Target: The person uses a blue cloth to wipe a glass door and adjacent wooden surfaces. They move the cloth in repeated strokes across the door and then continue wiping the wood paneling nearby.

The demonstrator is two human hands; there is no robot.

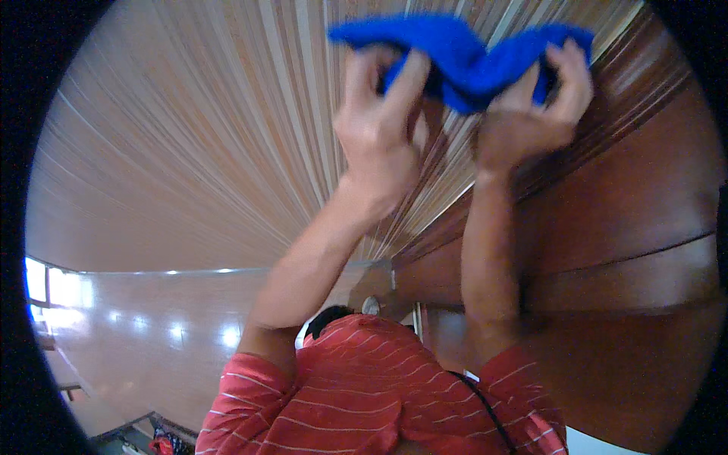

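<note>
Both my arms are raised, with a blue cloth stretched between the hands near the top of the view. My left hand grips the cloth's left part between thumb and fingers. The right part is pinched in my right hand. The cloth sags in the middle and looks slightly blurred. Behind it rises a wall with a vertically striped covering; whether the cloth touches it I cannot tell.
A dark brown wooden panel, probably a door or cabinet, stands to the right beside a ribbed frame. Shiny floor stretches left towards a bright window. Red and dark items sit at the lower left.
</note>
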